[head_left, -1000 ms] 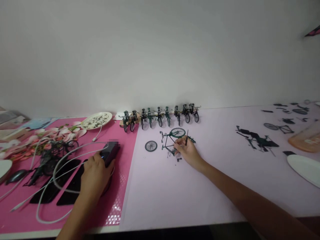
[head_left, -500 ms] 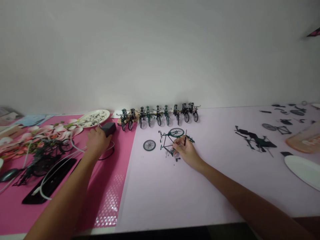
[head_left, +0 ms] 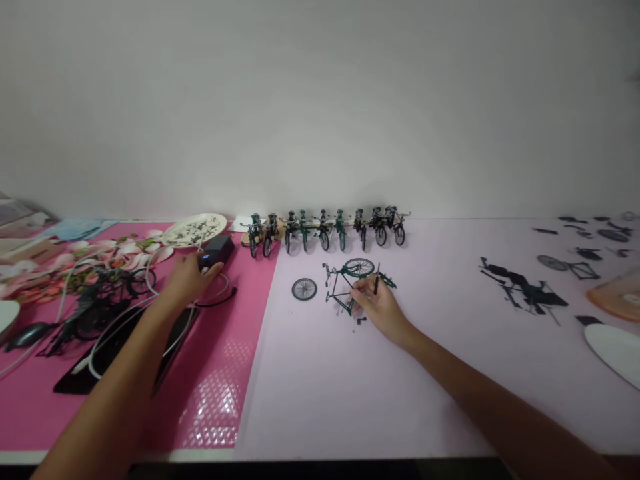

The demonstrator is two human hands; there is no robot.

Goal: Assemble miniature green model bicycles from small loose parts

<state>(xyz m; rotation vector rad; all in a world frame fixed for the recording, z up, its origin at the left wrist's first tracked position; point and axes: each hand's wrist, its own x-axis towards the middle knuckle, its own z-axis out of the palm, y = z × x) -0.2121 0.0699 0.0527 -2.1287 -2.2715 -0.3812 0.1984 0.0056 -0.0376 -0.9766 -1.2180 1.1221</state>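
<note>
My left hand (head_left: pixel 191 275) is at the near end of a black box (head_left: pixel 219 251) with a small lit display, thumb and fingers either side of it. In my right hand (head_left: pixel 381 308) a thin dark stick-like tool (head_left: pixel 377 279) stands up between the fingers; its lower end is hidden. The same fingertips touch a dark green miniature bicycle frame (head_left: pixel 341 294), lying on its side with one wheel (head_left: pixel 359 268) at its top. To its left lies a loose wheel (head_left: pixel 305 289). A tiny black part (head_left: pixel 361 321) sits just below the frame.
Several finished miniature bicycles (head_left: pixel 323 230) stand in a row near the wall. Loose bicycle parts (head_left: pixel 525 290) and a white plate (head_left: pixel 615 350) are at right. White cables (head_left: pixel 107 333), a black tablet-like slab (head_left: pixel 70 382), artificial flowers (head_left: pixel 95 260) and a patterned plate (head_left: pixel 196 230) occupy the left.
The view has shifted, moving the scene slightly rightward. My left hand has drawn back along the black box, and its lit display now shows. My right hand stays at the bicycle frame.
</note>
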